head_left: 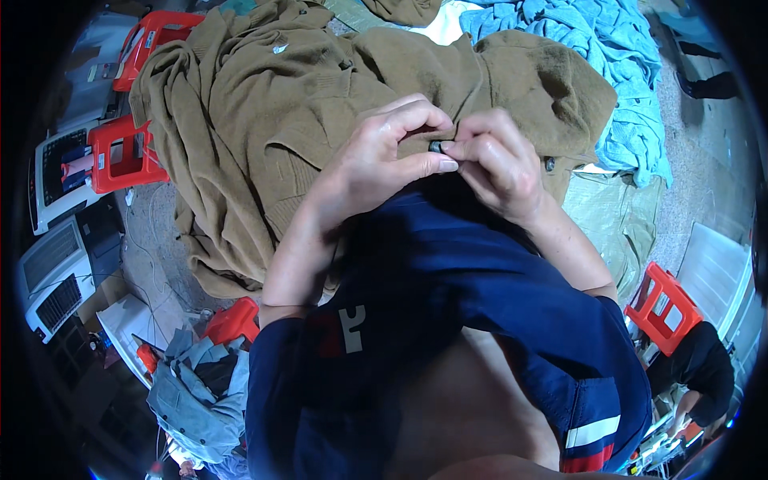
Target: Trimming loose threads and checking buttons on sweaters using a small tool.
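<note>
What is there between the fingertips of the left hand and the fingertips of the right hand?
In the head view, a small dark button sits between the left hand and the right hand, pinched against the olive-brown garment.

A concrete floor (704, 160) carries a heap of olive-brown knitted garments (264, 120), with a pile of light blue cloth (616, 56) just beside it. Red plastic stools (120, 152) and a bundle of grey-blue clothing (196, 392) stand nearby.
</note>
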{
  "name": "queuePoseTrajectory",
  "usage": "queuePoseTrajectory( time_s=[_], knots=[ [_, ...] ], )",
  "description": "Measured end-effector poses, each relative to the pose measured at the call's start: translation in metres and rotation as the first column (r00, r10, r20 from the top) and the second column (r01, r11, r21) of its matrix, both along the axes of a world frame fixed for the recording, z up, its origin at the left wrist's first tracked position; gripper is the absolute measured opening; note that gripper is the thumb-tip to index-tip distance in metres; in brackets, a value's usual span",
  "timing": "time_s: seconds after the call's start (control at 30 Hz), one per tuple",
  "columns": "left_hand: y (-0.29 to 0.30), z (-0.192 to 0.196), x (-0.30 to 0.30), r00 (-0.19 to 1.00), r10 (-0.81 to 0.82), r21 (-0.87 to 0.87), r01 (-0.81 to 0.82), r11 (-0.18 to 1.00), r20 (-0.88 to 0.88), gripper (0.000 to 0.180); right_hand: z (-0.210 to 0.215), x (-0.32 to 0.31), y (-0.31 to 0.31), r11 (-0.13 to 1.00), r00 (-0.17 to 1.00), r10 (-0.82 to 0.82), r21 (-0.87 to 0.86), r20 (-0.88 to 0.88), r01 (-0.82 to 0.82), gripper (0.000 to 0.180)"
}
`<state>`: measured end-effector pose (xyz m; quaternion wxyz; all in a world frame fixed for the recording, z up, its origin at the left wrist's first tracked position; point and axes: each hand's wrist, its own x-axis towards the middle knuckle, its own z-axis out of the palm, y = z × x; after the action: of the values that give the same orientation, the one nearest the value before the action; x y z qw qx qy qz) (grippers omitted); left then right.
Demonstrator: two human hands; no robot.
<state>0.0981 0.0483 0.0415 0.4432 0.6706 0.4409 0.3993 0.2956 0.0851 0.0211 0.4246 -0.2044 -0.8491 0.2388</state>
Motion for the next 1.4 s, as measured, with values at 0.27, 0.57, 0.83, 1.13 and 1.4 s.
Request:
queuePoseTrajectory(
  time_s=[0.27, 0.57, 0.83, 1.13, 1.4],
  knots=[
    [-0.004, 0.016, 0.006, 0.967, 0.188, 0.114, -0.170, 0.979, -0.171, 0.024, -0.002, -0.004, 0.006, 0.944, 0.999, -0.032, -0.326, 0.043, 0.044, 0.020],
    [-0.003, 0.002, -0.002, 0.924, 0.115, 0.218, -0.036, 0.975, -0.364, 0.016, -0.015, -0.006, 0.006, 0.857, 0.990, -0.124, -0.510, -0.063, 0.074, 0.012],
    [-0.004, -0.003, 0.010, 0.712, 0.464, 0.566, -0.113, 0.817, -0.527, 0.013, -0.014, -0.008, 0.009, 0.978, 0.989, -0.150, -0.147, 0.000, 0.149, 0.020],
    [-0.034, -0.023, -0.053, 0.764, 0.263, 0.053, -0.288, 0.956, -0.589, 0.021, -0.026, 0.084, 0.012, 0.949, 0.787, -0.049, -0.217, 0.615, 0.228, 0.018],
    [-0.048, 0.024, -0.063, 0.937, 0.343, -0.548, -0.257, 0.796, 0.059, 0.025, -0.018, 0.087, 0.004, 0.696, 0.980, -0.198, -0.702, 0.018, 0.153, 0.015]
  ],
)
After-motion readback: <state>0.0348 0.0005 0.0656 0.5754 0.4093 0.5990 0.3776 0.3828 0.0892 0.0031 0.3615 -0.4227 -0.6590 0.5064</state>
